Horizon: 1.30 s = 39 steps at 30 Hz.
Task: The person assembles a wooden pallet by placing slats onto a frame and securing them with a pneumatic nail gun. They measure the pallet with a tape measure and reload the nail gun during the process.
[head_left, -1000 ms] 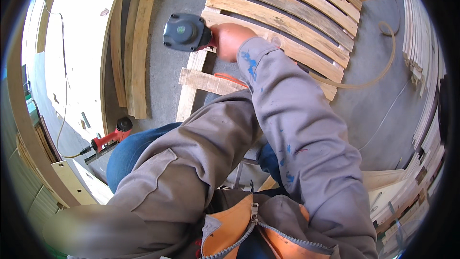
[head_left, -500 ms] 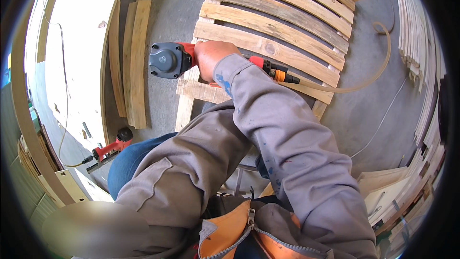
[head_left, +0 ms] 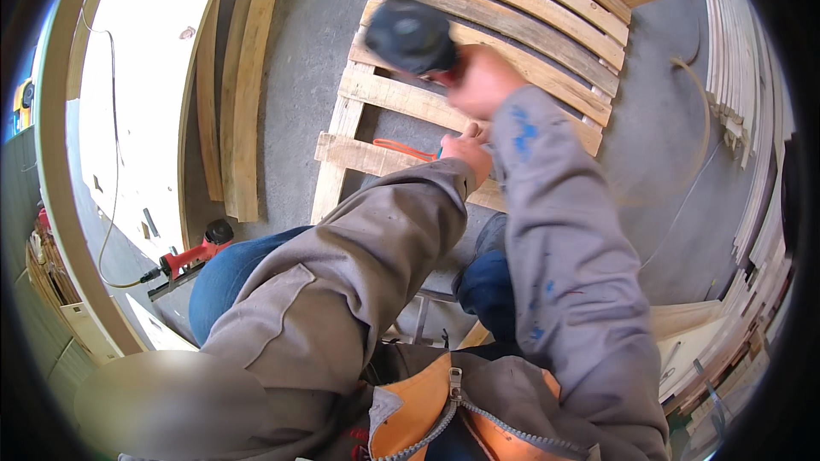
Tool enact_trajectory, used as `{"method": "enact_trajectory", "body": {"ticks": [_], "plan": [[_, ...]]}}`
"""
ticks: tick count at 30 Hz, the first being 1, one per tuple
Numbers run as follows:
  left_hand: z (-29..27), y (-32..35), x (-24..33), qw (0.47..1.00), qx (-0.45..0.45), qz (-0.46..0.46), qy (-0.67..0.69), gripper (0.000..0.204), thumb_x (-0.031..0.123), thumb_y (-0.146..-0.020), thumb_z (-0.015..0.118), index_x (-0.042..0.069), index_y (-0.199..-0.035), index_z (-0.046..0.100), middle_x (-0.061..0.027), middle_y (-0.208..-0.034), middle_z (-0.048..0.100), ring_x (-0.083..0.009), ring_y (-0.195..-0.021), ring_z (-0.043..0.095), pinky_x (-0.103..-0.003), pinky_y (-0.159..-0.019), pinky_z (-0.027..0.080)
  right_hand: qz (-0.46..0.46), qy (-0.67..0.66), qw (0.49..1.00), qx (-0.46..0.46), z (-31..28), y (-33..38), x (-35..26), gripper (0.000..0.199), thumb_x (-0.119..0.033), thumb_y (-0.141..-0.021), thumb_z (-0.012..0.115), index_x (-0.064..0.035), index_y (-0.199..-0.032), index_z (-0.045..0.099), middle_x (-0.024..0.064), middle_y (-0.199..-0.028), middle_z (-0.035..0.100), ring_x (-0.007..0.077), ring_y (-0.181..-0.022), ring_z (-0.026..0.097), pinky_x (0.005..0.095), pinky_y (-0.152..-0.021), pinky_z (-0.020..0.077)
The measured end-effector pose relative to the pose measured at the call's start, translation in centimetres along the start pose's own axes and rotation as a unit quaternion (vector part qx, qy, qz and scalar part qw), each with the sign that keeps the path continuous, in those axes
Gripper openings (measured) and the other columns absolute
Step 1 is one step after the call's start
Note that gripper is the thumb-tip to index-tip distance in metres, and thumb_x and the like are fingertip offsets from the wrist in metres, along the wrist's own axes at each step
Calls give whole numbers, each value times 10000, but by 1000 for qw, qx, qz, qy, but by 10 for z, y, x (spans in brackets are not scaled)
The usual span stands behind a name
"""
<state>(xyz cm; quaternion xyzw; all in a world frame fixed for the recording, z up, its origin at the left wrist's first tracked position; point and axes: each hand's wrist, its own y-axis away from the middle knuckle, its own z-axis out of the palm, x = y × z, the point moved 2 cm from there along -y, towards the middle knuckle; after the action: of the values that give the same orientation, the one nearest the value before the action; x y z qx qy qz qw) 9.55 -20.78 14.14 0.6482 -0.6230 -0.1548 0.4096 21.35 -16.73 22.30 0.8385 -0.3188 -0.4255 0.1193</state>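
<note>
The dark power tool (head_left: 412,32) is gripped in the right hand (head_left: 480,81), fingers wrapped shut around its handle; both are motion-blurred, so finer detail cannot be told. It hangs over the wooden pallet (head_left: 512,0), above the slat nearest the person. Just below that grip, the left hand (head_left: 470,152) rests on the near slat, closed around an orange-handled tool (head_left: 403,149) lying across the board. Well off to the left lie 2 loose planks (head_left: 241,102) and a red power tool (head_left: 198,252) on the concrete floor (head_left: 299,43).
</note>
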Motion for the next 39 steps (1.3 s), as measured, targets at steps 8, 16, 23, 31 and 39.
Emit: {"method": "enact_trajectory", "body": {"ticks": [8, 16, 23, 31, 39], "plan": [[22, -19, 2, 987, 138, -28, 75, 630, 61, -890, 500, 72, -1502, 347, -6, -1536, 367, -226, -1333, 430, -474, -860, 527, 145, -4, 979, 146, -130, 77, 149, 285, -172, -764, 713, -18, -1003, 726, 224, -959, 720, 339, -940, 703, 387, -805, 526], [3, -9, 6, 993, 101, -1, 67, 650, 38, -887, 504, 129, -1511, 347, 30, -1587, 286, -243, -1365, 388, -489, -891, 521, 288, 149, 899, 295, -165, 183, 254, 296, -75, -638, 675, 34, -914, 692, 180, -750, 689, 290, -708, 703, 375, -655, 529], [8, -11, 7, 992, 119, 7, 39, 597, 31, -875, 521, 119, -1455, 414, 36, -1595, 278, -230, -1347, 411, -464, -937, 514, 410, 123, 864, 264, -118, 240, 348, 277, -94, -664, 654, 23, -914, 683, 173, -677, 666, 262, -582, 688, 392, -560, 538], [7, -11, 3, 989, 147, 12, 18, 487, 84, -859, 596, 107, -1341, 529, -44, -1516, 414, -273, -1246, 525, -473, -960, 485, 445, 152, 849, 241, -111, 237, 329, 297, -186, -805, 582, -60, -1047, 698, 255, -1064, 675, 419, -1060, 624, 485, -894, 503], [6, 6, -8, 996, 86, 17, 33, 314, 255, -855, 698, 99, -1125, 665, -124, -1132, 667, -313, -1104, 615, -444, -909, 494, 485, 200, 801, 291, -90, 217, 335, 501, -142, -882, 582, -144, -1367, 458, 212, -1276, 489, 399, -1068, 640, 484, -884, 527]]}}
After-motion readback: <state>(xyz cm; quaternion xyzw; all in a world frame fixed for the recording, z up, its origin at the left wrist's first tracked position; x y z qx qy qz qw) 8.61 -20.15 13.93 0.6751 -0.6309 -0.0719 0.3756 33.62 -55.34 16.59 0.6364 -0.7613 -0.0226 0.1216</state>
